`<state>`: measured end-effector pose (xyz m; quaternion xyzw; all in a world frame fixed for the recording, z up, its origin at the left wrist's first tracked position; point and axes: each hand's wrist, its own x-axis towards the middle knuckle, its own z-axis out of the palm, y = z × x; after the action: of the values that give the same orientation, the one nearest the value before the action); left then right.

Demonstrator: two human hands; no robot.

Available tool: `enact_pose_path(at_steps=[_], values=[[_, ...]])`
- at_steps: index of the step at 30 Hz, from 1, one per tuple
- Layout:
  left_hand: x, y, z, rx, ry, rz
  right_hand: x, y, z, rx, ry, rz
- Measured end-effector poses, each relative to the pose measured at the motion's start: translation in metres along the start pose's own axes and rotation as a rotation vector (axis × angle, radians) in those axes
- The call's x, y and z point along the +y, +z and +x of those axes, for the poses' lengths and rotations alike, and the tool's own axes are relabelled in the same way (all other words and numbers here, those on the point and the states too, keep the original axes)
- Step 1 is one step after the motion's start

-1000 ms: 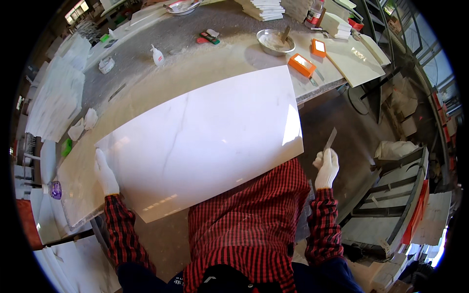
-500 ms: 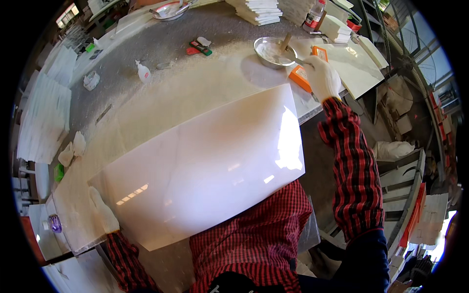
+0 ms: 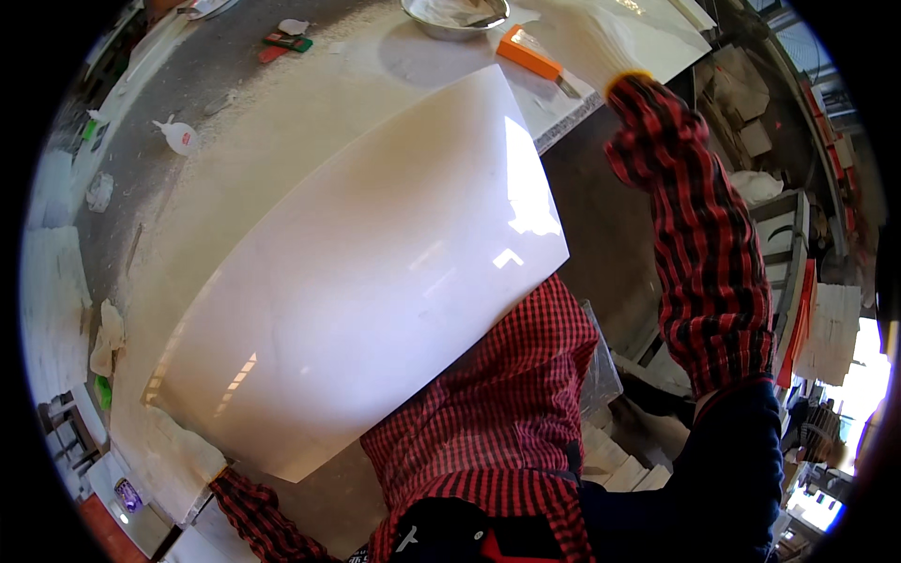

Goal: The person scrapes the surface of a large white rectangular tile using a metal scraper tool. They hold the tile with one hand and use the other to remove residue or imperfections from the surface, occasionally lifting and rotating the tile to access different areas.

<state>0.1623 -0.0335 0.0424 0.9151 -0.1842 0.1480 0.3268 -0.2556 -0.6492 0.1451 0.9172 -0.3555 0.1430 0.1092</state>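
A glossy white curved panel (image 3: 357, 272) lies across the worktable in front of me, its near edge against my red-and-black checked apron. My left hand (image 3: 192, 448), in a white glove, is at the panel's lower left corner; its fingers blend into the pale surface and cannot be made out. My right hand (image 3: 601, 54), also white-gloved, is beyond the table's right edge of the panel, near an orange box (image 3: 528, 53). Motion smears its fingers, so any grip is hidden. A metal bowl (image 3: 455, 28) with white paste and a flat tool stands left of the box.
On the dusty worktable (image 3: 310, 122) lie a white squeeze bottle (image 3: 178, 136), a green-and-red object (image 3: 286, 42) and crumpled white pieces (image 3: 108, 338). White slabs (image 3: 54, 310) are stacked at the left. A stone-edged table rim (image 3: 572, 122) runs beside my right arm.
My view has turned and dropped, so the bowl and far table sit higher. My right hand has moved away from the bowl. The left hand stays by the panel's corner.
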Motion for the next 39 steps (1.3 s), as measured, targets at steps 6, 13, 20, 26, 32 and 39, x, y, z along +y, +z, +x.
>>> enact_pose_path(at_steps=[6,13,20,26,32,39], values=[[0.012,-0.003,0.010,0.035,0.221,0.131,-0.007,0.017,-0.144,0.170,0.620,0.869],[0.068,-0.012,-0.008,0.023,0.308,0.223,-0.081,0.073,-0.236,0.060,0.992,1.163],[0.129,-0.032,-0.014,0.091,0.377,0.618,-0.098,0.084,-0.208,-0.087,1.025,0.988],[0.054,-0.015,-0.012,-0.008,-0.212,-0.406,-0.101,0.098,-0.209,0.071,1.151,1.220],[0.016,-0.027,-0.041,-0.011,-0.541,-0.892,-0.114,0.081,-0.196,0.222,1.171,1.417],[0.038,-0.047,-0.064,0.245,-0.515,-0.796,-0.126,0.064,-0.213,0.308,1.048,1.396]])
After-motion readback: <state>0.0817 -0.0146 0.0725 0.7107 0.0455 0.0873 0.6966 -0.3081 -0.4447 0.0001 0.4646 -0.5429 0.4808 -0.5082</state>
